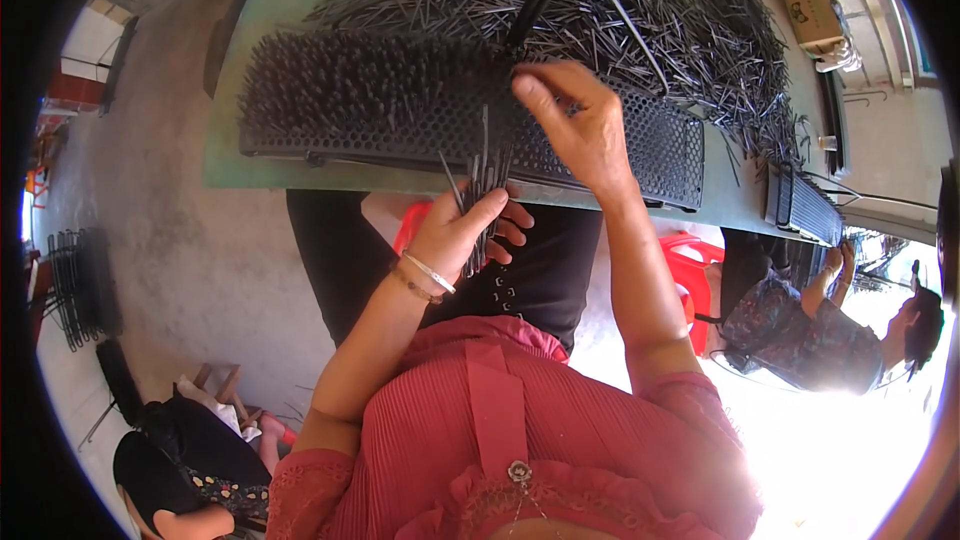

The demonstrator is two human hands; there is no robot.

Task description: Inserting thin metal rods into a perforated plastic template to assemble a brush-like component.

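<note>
My left hand (468,225) is closed around a bunch of thin dark sticks (482,185), their ends poking up unevenly above the fingers. Above the long black perforated tray (640,145), my right hand (585,125) has thumb and forefinger pinched together; what is between them, if anything, is too dark and blurred to make out. Many sticks (340,85) stand upright in the holes across the tray's left part. Rows of bare holes show on its right part and along the front.
Loose dark sticks (690,30) lie heaped on the green table (225,155) behind the tray. Thin metal rods (625,15) rise over the heap. Another filled tray (805,205) is at the right, near a seated person (810,335). A second person (190,470) is at lower left.
</note>
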